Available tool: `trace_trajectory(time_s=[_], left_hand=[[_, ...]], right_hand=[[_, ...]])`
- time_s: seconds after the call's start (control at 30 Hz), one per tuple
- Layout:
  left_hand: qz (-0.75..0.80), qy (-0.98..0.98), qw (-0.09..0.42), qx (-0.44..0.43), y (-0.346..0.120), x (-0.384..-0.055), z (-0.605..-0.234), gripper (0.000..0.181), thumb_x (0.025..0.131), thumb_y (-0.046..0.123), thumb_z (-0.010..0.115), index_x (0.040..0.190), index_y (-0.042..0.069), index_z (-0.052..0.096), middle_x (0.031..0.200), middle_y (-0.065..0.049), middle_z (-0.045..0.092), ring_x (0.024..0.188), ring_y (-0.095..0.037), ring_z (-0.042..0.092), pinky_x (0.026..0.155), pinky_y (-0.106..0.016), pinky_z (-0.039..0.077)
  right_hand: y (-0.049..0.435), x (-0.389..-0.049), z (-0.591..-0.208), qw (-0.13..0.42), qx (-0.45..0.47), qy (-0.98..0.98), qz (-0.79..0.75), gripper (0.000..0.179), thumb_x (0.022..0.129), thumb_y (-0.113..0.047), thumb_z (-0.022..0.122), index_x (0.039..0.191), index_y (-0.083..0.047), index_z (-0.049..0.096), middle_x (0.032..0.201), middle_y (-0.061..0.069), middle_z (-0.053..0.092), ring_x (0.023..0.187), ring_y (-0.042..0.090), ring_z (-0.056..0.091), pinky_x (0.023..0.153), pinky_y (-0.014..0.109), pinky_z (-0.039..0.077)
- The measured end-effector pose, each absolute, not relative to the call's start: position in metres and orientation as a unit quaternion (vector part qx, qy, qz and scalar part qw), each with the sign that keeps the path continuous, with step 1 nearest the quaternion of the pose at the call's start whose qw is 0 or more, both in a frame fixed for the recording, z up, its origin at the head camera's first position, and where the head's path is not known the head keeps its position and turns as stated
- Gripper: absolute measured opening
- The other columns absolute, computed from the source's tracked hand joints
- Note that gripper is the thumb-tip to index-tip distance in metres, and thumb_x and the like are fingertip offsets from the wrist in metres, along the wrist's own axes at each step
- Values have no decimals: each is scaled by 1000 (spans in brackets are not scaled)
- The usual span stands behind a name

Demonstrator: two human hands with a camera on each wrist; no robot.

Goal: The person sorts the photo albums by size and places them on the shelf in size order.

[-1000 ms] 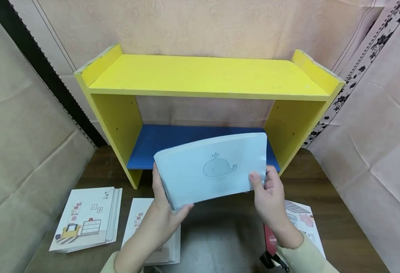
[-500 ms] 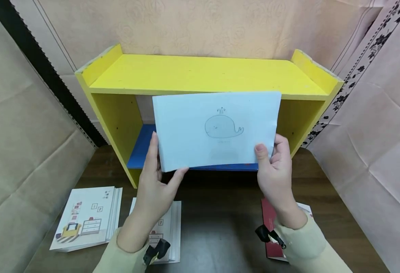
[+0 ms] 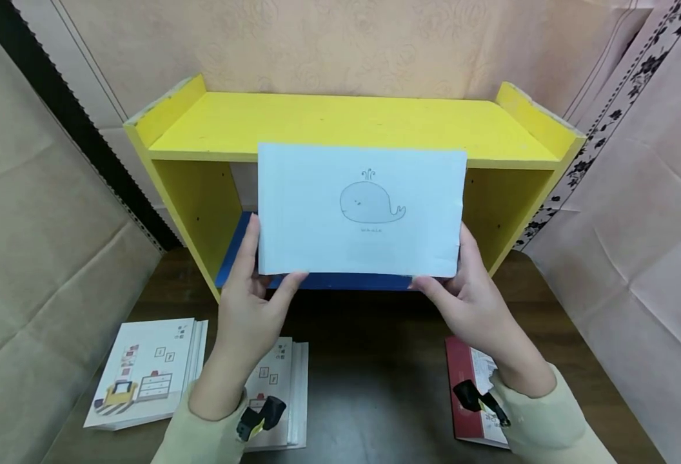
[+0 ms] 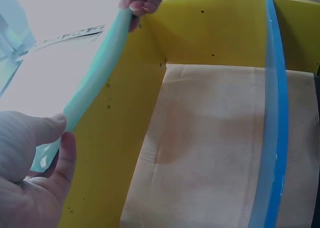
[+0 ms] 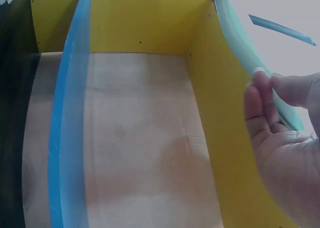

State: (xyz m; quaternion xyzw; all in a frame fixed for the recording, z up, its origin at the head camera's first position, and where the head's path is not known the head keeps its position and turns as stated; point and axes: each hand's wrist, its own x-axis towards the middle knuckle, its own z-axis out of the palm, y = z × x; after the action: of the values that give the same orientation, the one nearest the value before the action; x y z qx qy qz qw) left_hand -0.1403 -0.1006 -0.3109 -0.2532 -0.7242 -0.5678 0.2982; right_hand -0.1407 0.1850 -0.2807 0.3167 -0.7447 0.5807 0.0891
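Note:
A light blue notebook (image 3: 360,209) with a whale drawing on its cover is held up, level, before the front of the yellow shelf (image 3: 340,125). My left hand (image 3: 252,316) grips its lower left corner, thumb at the bottom edge. At the lower right corner my right hand (image 3: 480,309) grips it the same way. The left wrist view shows the notebook (image 4: 97,80) edge-on, pinched between thumb and fingers of the left hand (image 4: 37,163). Thumb and fingers of the right hand (image 5: 285,118) pinch its edge (image 5: 240,35) in the right wrist view.
The shelf has a blue lower board (image 3: 352,281), partly hidden behind the notebook. White illustrated books (image 3: 146,374) lie in a pile at left on the dark table (image 3: 375,399). More white books (image 3: 291,393) lie under my left forearm, and a red-and-white book (image 3: 465,393) by my right.
Both hands have raised the notebook from low and tilted to upright and level before the shelf's top board. The right thumb has slid from its cover to the bottom edge.

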Motion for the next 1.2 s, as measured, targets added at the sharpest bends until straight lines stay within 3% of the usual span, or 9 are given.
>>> trace_trajectory(time_s=[0.2, 0.47, 0.67, 0.87, 1.03, 1.2], left_hand=[[-619, -664, 326, -265, -99, -141, -298, 89, 74, -21, 71, 150, 7, 33, 141, -10, 43, 115, -30, 57, 90, -32, 50], [-677, -592, 361, -247, -89, -144, -263, 65, 80, -8, 74, 138, -3, 45, 132, -17, 51, 112, -34, 58, 92, -37, 49], [-699, -566, 353, -256, -81, -145, -239, 59, 85, 7, 74, 134, -8, 44, 130, -20, 50, 112, -34, 56, 96, -39, 47], [-654, -626, 351, -236, -83, -159, -226, 54, 91, 6, 67, 136, -9, 40, 127, -17, 52, 105, -27, 60, 89, -33, 52], [-611, -683, 341, -209, -86, -178, -221, 50, 93, 5, 64, 137, -3, 41, 122, -13, 54, 90, -24, 65, 79, -28, 55], [-556, -726, 363, -178, -92, -201, -229, 52, 93, 22, 67, 138, 9, 47, 122, -5, 54, 75, -18, 63, 69, -24, 55]], right_hand=[[187, -141, -278, 150, 332, -685, 630, 91, 88, 22, 52, 156, -17, 6, 132, 24, 48, 89, 24, 63, 75, 31, 56], [183, -151, -269, 230, 306, -634, 672, 72, 92, 4, 58, 153, -9, 23, 149, 19, 35, 88, 24, 64, 77, 27, 56], [175, -160, -252, 259, 279, -607, 698, 61, 94, -9, 61, 149, -4, 34, 132, 24, 50, 83, 27, 63, 79, 27, 55], [166, -176, -240, 243, 245, -574, 742, 60, 95, -7, 59, 149, -2, 33, 126, 24, 54, 80, 26, 59, 82, 28, 54], [163, -194, -234, 247, 219, -589, 738, 62, 94, -11, 62, 149, -4, 33, 110, 24, 61, 72, 24, 62, 77, 31, 56], [162, -208, -232, 269, 195, -626, 705, 64, 92, -17, 67, 147, -3, 37, 86, 21, 66, 62, 24, 62, 66, 29, 57]])
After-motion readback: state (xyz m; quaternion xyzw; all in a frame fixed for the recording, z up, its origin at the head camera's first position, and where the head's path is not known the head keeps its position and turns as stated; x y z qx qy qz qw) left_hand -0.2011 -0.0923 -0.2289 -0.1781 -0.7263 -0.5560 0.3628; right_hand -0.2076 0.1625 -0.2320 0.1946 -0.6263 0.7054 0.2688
